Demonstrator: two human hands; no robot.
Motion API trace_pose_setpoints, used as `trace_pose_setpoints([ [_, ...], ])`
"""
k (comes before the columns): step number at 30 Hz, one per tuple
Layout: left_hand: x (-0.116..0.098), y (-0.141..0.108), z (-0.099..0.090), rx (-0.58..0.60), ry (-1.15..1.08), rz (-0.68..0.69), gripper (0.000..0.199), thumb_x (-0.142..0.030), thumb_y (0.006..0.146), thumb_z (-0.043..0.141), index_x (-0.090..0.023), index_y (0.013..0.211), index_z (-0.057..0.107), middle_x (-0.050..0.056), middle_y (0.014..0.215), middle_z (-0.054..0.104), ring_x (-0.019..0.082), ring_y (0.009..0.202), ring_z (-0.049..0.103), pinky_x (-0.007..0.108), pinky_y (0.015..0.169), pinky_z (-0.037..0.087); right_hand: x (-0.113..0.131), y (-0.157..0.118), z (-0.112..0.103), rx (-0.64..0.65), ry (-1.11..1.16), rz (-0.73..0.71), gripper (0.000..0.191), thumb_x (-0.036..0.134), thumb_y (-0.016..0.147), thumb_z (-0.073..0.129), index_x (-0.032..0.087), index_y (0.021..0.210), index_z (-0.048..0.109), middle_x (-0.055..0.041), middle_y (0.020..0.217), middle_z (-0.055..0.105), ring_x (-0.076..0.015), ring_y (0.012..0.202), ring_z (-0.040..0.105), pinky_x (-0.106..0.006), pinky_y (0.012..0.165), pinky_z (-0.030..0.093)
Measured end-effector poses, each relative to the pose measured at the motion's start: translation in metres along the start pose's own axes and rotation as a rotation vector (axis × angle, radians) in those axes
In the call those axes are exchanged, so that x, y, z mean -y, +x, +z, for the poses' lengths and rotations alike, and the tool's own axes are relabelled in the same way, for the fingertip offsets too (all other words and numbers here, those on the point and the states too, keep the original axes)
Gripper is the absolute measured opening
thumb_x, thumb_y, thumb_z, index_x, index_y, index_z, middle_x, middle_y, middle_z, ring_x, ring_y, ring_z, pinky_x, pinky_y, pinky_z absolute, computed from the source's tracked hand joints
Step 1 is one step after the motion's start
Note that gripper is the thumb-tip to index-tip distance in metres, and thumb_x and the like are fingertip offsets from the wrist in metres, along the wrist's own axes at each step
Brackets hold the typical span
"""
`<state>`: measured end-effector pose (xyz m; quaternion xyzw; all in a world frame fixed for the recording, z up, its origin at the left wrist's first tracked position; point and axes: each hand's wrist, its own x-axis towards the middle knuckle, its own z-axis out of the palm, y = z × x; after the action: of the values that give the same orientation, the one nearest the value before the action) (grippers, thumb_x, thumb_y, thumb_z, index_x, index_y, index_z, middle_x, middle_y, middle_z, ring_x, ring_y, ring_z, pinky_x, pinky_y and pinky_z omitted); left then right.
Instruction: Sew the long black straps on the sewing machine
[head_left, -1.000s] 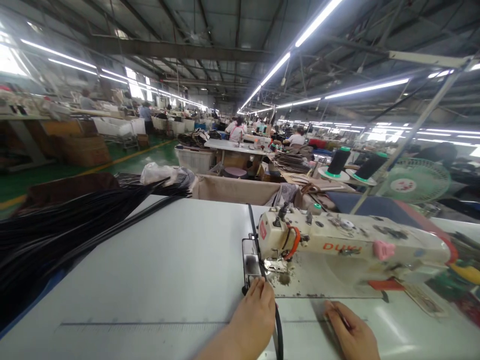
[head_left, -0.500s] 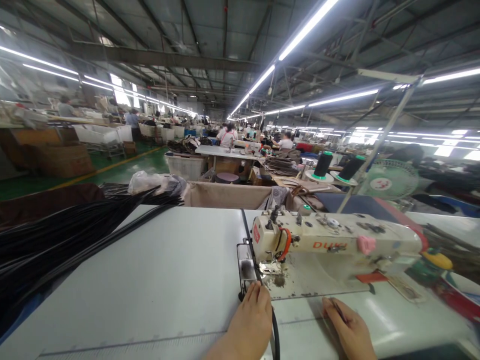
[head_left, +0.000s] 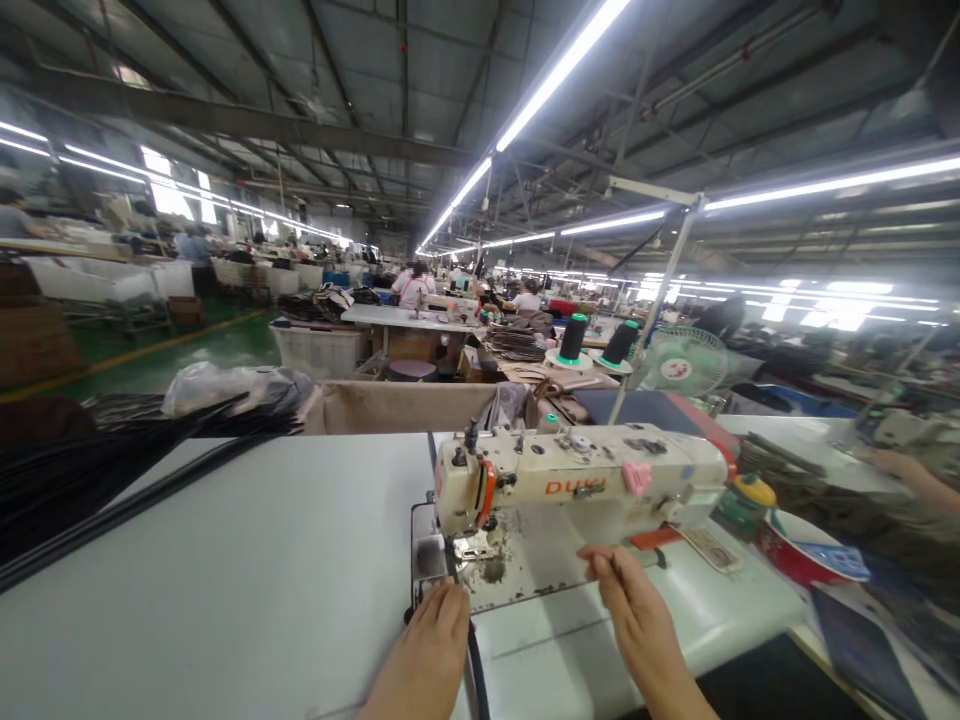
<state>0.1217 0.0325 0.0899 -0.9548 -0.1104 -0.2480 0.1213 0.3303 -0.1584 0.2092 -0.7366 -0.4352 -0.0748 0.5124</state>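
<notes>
My left hand lies on the table with its fingers together, closed over a narrow black strip. The strip runs from under the fingers toward me, and beyond them along the needle end of a white sewing machine. Just left of the needle area, a metal plate sits in the tabletop. My right hand is held over the machine bed's front edge, fingertips pinched. A small dark, thin thing shows between those fingers, too blurred to name.
A bundle of long black strips lies on the left of the white tabletop. Thread cones and a green fan stand behind the machine. To the right is a red-and-white bowl; another person's arm reaches in there.
The view has swung right, so the machine sits further left. My right hand has risen toward the machine bed. My left hand stays on the strip beside the plate.
</notes>
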Motion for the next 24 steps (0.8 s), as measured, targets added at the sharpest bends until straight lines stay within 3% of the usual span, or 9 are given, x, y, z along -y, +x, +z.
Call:
trace_pose_setpoints([
  [5, 0.0, -0.004, 0.0, 0.043, 0.031, 0.003, 0.068, 0.012, 0.077, 0.043, -0.011, 0.139, 0.058, 0.016, 0.139, 0.062, 0.029, 0.129, 0.061, 0.041, 0.109, 0.056, 0.046, 0.058, -0.034, -0.153, -0.173, -0.342, 0.032, 0.046, 0.103, 0.052, 0.023, 0.101, 0.074, -0.0088, 0.096, 0.069, -0.0229, 0.09, 0.064, -0.034, 0.084, 0.052],
  [8, 0.0, -0.009, 0.005, 0.018, 0.06, -0.003, 0.068, 0.012, 0.077, 0.043, -0.011, 0.138, 0.059, 0.017, 0.141, 0.061, 0.031, 0.129, 0.061, 0.043, 0.107, 0.057, 0.057, 0.072, -0.039, -0.193, -0.169, -0.383, 0.028, 0.041, 0.103, 0.052, 0.022, 0.102, 0.073, -0.0075, 0.096, 0.069, -0.0218, 0.09, 0.064, -0.033, 0.084, 0.052],
  [10, 0.001, -0.01, 0.006, -0.003, 0.065, 0.01, 0.067, 0.011, 0.077, 0.044, -0.012, 0.138, 0.06, 0.016, 0.141, 0.061, 0.031, 0.128, 0.062, 0.042, 0.105, 0.058, 0.051, 0.065, -0.037, -0.205, -0.148, -0.337, 0.029, 0.042, 0.103, 0.052, 0.022, 0.103, 0.073, -0.007, 0.094, 0.069, -0.0209, 0.086, 0.063, -0.032, 0.079, 0.051],
  [14, 0.0, -0.009, -0.002, -0.043, 0.094, 0.013, 0.065, 0.012, 0.078, 0.043, -0.013, 0.135, 0.061, 0.014, 0.139, 0.063, 0.029, 0.125, 0.063, 0.039, 0.103, 0.059, 0.013, 0.018, -0.031, -0.176, -0.118, -0.156, 0.034, 0.048, 0.102, 0.054, 0.021, 0.101, 0.074, -0.0053, 0.085, 0.066, -0.019, 0.077, 0.061, -0.029, 0.07, 0.049],
  [17, 0.0, -0.013, -0.008, -0.099, 0.117, 0.023, 0.062, 0.012, 0.081, 0.041, -0.013, 0.133, 0.063, 0.013, 0.138, 0.062, 0.028, 0.126, 0.062, 0.04, 0.104, 0.058, -0.023, -0.036, -0.04, -0.18, -0.078, 0.115, 0.049, 0.061, 0.1, 0.05, 0.02, 0.09, 0.074, -0.0044, 0.076, 0.063, -0.0197, 0.074, 0.059, -0.029, 0.069, 0.047],
  [20, 0.01, -0.022, -0.003, -0.129, 0.058, 0.089, 0.059, 0.008, 0.083, 0.04, -0.013, 0.133, 0.061, 0.013, 0.139, 0.061, 0.028, 0.126, 0.061, 0.039, 0.103, 0.057, -0.05, -0.089, -0.065, -0.263, -0.027, 0.481, 0.067, 0.078, 0.093, 0.046, 0.017, 0.083, 0.073, -0.0052, 0.07, 0.061, -0.0203, 0.069, 0.058, -0.03, 0.066, 0.047],
  [24, 0.028, -0.021, 0.01, -0.116, -0.126, 0.164, 0.06, -0.007, 0.082, 0.047, -0.016, 0.14, 0.059, 0.012, 0.125, 0.069, 0.029, 0.117, 0.064, 0.041, 0.1, 0.058, -0.078, -0.144, -0.113, -0.428, -0.101, 0.732, 0.076, 0.085, 0.086, 0.046, 0.014, 0.083, 0.073, -0.007, 0.067, 0.063, -0.0192, 0.058, 0.057, -0.03, 0.055, 0.045],
])
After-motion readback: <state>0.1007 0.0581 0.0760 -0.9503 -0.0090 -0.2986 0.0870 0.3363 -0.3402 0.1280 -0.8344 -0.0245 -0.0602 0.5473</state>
